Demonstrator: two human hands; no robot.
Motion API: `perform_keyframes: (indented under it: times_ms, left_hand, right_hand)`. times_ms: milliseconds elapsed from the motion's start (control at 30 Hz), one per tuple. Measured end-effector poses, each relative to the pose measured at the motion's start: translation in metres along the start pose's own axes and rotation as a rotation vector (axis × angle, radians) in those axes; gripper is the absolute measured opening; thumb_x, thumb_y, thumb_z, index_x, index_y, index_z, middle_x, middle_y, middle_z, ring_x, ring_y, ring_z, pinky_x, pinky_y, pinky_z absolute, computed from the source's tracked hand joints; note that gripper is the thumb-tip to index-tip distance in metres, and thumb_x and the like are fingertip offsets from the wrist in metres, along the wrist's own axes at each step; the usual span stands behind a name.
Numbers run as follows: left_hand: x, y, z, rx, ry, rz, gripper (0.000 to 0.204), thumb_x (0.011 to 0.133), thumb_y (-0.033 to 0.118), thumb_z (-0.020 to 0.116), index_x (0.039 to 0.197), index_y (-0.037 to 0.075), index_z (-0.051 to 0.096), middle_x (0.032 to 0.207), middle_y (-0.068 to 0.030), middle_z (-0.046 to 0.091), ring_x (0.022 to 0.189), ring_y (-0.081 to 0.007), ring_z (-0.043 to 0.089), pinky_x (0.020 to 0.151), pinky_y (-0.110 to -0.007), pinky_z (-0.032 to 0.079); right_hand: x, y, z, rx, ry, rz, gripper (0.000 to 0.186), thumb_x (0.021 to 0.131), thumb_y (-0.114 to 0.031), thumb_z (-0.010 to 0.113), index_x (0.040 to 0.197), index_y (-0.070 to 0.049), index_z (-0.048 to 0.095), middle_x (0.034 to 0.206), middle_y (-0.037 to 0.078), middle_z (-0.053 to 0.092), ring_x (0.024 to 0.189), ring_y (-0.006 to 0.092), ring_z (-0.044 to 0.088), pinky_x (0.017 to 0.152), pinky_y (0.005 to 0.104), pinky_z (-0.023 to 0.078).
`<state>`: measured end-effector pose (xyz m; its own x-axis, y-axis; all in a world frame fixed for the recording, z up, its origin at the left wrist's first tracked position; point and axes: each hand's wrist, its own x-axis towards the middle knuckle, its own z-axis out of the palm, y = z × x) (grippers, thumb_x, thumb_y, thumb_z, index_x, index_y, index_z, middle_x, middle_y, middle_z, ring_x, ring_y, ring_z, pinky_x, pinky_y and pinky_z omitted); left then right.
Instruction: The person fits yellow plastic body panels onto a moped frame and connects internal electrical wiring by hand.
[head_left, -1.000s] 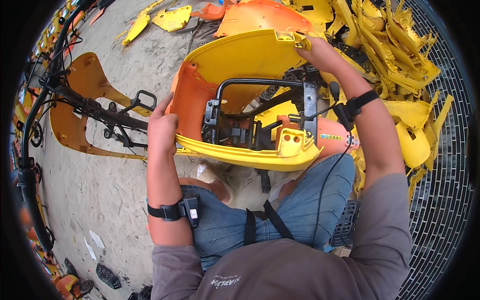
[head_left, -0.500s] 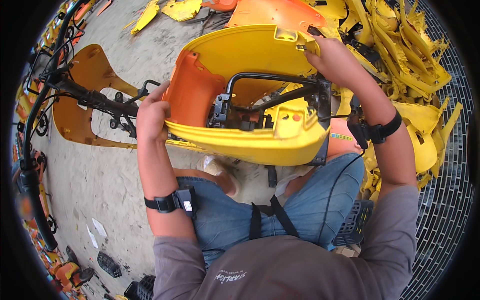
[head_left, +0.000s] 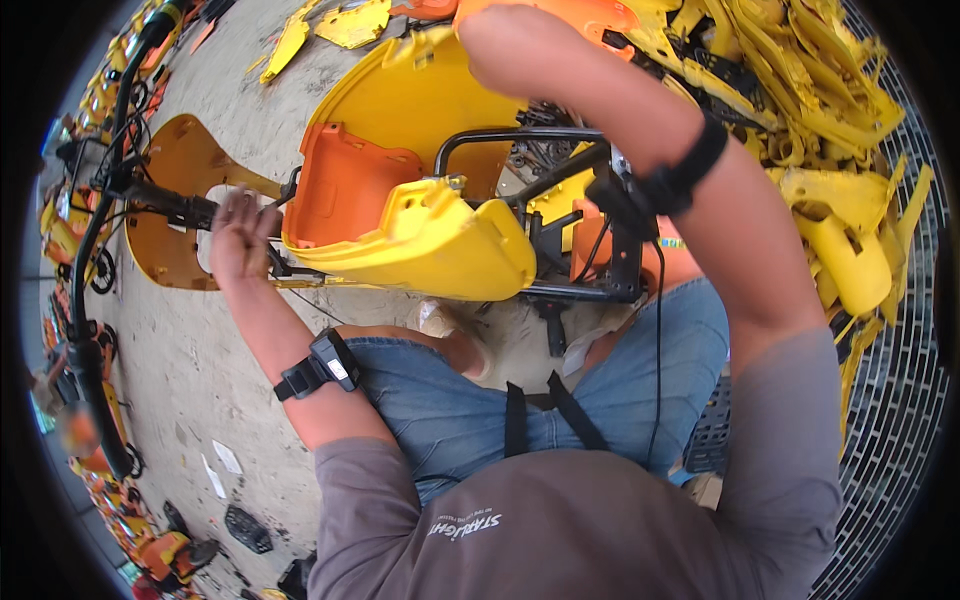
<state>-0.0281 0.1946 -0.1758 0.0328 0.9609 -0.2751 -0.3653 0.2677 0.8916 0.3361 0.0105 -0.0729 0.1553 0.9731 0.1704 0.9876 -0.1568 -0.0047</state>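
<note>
A yellow scooter body cover point(head_left: 430, 255) with an orange inner panel point(head_left: 345, 185) sits tilted around a black metal frame point(head_left: 520, 133). Its rear end has come away from the frame's right end. My right hand point(head_left: 505, 50) is closed at the far rim of the cover, its fingers mostly hidden behind the hand. To the left of the orange panel, my left hand point(head_left: 240, 235) hangs open and slightly blurred, fingers apart, over the frame's steering column. Beyond it is a yellow-brown front shield point(head_left: 160, 250).
Yellow plastic panels point(head_left: 830, 110) lie heaped at the right beside a dark brick-patterned surface point(head_left: 880, 400). An orange panel point(head_left: 580, 12) and yellow pieces point(head_left: 352, 22) lie at the back. A black handlebar point(head_left: 80, 260) curves along the left. A black basket-like part point(head_left: 247, 528) lies lower left.
The body cover has shifted left and tilted, baring more of the frame's right end. My right hand moved left and away with it; my left hand let go of its left edge and opened.
</note>
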Motion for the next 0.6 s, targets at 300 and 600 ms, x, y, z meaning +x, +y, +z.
perform_keyframes:
  times_ms: [300,600]
  left_hand:
    - [-0.130,-0.021,0.057,0.788,-0.593,0.809,0.047,0.108,0.028,0.041,0.090,-0.003,0.071,0.091,-0.0109,0.072,0.090,-0.0192,0.066,0.088,-0.032,0.049]
    - [-0.147,-0.063,0.047,0.678,-0.541,1.289,0.042,0.086,0.013,0.069,0.050,0.008,0.049,0.048,-0.0086,0.047,0.041,-0.0268,0.049,0.042,-0.038,0.039]
  right_hand:
    - [-0.032,0.035,0.013,0.027,0.082,0.155,0.025,0.083,-0.014,0.060,0.099,0.000,0.072,0.097,0.023,0.071,0.093,0.0381,0.070,0.082,0.0471,0.056]
    - [-0.072,0.046,0.040,0.178,-0.037,0.376,0.041,0.096,-0.041,0.054,0.115,-0.006,0.066,0.108,0.026,0.069,0.102,0.0446,0.065,0.086,0.0507,0.052]
